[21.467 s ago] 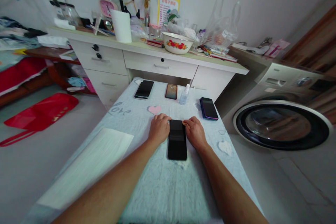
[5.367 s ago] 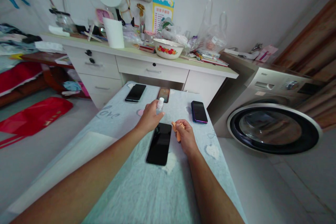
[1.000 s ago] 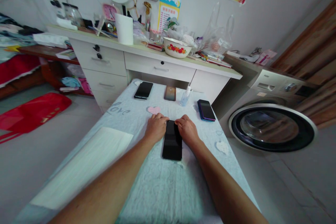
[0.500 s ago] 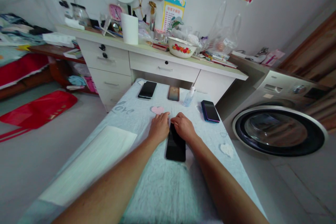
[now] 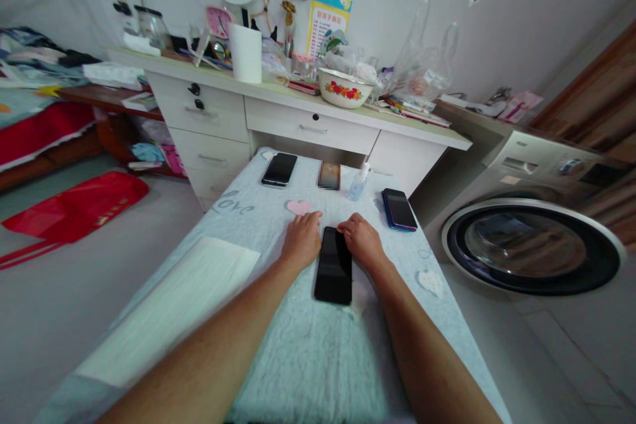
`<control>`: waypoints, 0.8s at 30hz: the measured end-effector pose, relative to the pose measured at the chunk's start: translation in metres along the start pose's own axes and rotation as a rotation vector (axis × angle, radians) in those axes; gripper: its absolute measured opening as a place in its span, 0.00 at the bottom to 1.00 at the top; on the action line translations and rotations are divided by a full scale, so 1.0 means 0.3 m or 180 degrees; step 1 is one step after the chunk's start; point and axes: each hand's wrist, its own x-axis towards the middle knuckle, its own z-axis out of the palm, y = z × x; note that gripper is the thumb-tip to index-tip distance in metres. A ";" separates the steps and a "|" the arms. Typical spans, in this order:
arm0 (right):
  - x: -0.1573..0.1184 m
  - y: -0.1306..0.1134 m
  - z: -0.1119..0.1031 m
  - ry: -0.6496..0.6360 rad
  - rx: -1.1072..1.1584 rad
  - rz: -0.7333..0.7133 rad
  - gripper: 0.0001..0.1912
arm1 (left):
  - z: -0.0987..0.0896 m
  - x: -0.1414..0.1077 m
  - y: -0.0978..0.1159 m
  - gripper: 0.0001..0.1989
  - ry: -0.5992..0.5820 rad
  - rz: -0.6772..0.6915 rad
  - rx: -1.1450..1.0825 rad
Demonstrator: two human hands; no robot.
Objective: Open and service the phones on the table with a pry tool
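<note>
A black phone [image 5: 333,268] lies screen up on the cloth-covered table [image 5: 303,351]. Along its left edge rests my left hand [image 5: 303,239], fingers bent and together near the phone's upper corner. My right hand [image 5: 362,238] is at the upper right edge, its fingers pinched on something small I cannot make out. Beyond the hands are a spray bottle [image 5: 358,183] and a small blurred brown item [image 5: 329,175]. Another phone [image 5: 279,169] lies at the back left, and stacked phones [image 5: 399,209] lie at the right.
A long white sheet [image 5: 173,308] lies on the table's left side. Behind stands a desk [image 5: 308,122] with a flowered bowl [image 5: 345,89] and a paper roll [image 5: 245,54]. A washing machine [image 5: 521,238] is on the right, a red bag [image 5: 79,209] on the floor.
My right hand has moved right, from over the phone's upper part to its right edge, uncovering more of the screen. My left hand has hardly moved.
</note>
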 end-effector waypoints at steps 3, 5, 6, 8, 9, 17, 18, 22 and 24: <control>0.006 -0.014 0.006 -0.0002 -0.0001 -0.0052 0.14 | 0.002 0.000 -0.001 0.21 0.0011 0.0005 0.0016; 0.014 -0.032 0.014 0.0022 -0.0008 -0.0134 0.14 | 0.003 0.003 -0.002 0.20 0.0031 0.0010 0.0024; 0.018 -0.041 0.018 0.0046 -0.0011 -0.0177 0.15 | 0.003 0.004 -0.002 0.19 0.0033 0.0012 0.0024; 0.026 -0.056 0.026 0.0062 -0.0005 -0.0267 0.15 | 0.003 0.007 -0.002 0.19 0.0018 0.0014 0.0026; 0.028 -0.062 0.029 0.0068 0.0003 -0.0306 0.15 | 0.003 0.008 -0.002 0.19 0.0005 0.0015 0.0029; 0.009 -0.073 0.023 0.0039 0.0148 -0.0488 0.14 | -0.002 0.006 0.002 0.20 -0.0021 -0.0042 0.0028; 0.003 -0.075 0.020 0.0017 0.0177 -0.0510 0.14 | -0.004 0.006 0.003 0.20 -0.0048 -0.0038 0.0031; -0.021 -0.077 0.010 -0.0034 0.0321 -0.0630 0.14 | -0.009 0.009 0.003 0.18 -0.0152 0.0048 0.0106; -0.032 -0.078 0.007 -0.0093 0.0381 -0.0686 0.14 | -0.009 0.010 0.001 0.16 -0.0171 0.0063 0.0112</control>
